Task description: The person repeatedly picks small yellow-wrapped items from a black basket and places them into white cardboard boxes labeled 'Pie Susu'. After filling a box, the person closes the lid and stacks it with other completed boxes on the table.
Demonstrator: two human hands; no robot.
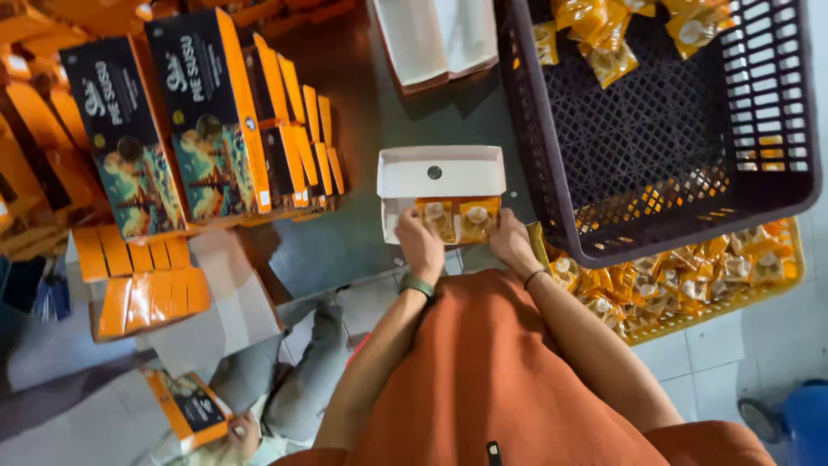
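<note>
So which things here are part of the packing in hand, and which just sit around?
In hand:
left hand
right hand
open white box
orange-wrapped packets inside it
dark crate
yellow crate of packets

Lying about:
printed orange boxes
flat orange cartons
second white box

Box: I see a small white carton (442,177), lid flap folded back and open, lying flat on the dark table just ahead of me.
Packets: two orange-wrapped round pastries (457,217) lie side by side inside it, filling its near end.
</note>
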